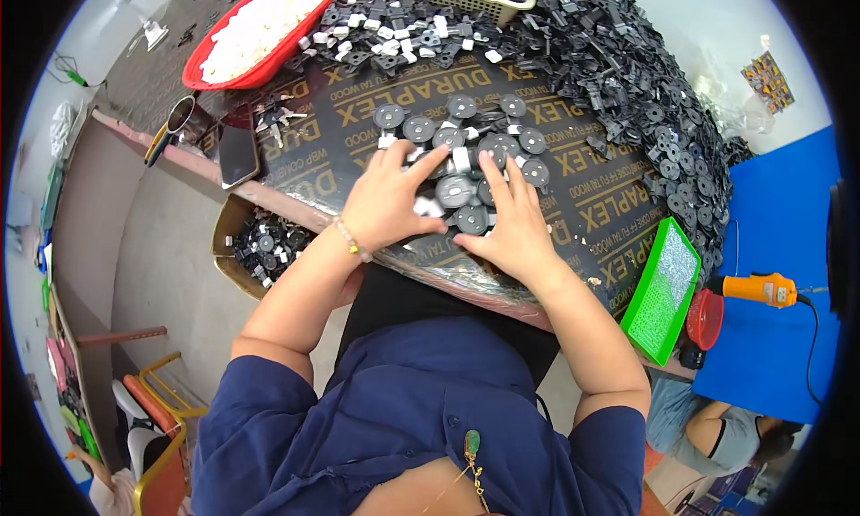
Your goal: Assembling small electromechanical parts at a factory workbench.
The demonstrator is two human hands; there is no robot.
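Note:
A cluster of black round plastic parts (pixel 461 107), some with small white blocks attached, lies on the dark printed board in front of me. My left hand (pixel 388 198) rests at the cluster's left edge, fingers spread and thumb apart. On the other side, my right hand (pixel 512 229) has its fingers stretched over the nearer right parts. Between my two hands sits a shiny grey-black disc (pixel 455 191). A blurred white block (pixel 428 207) is beside my left thumb. The fingers of both hands touch or hover over the parts and hide some; neither hand grips one visibly.
Heaps of black parts (pixel 618 77) line the back and right. A red basket (pixel 336 5) of white pieces stands back left. A phone (pixel 238 149) and keys (pixel 278 122) lie left, above a cardboard box (pixel 224 225). At right are a green tray (pixel 634 323) and an orange electric screwdriver (pixel 761 289).

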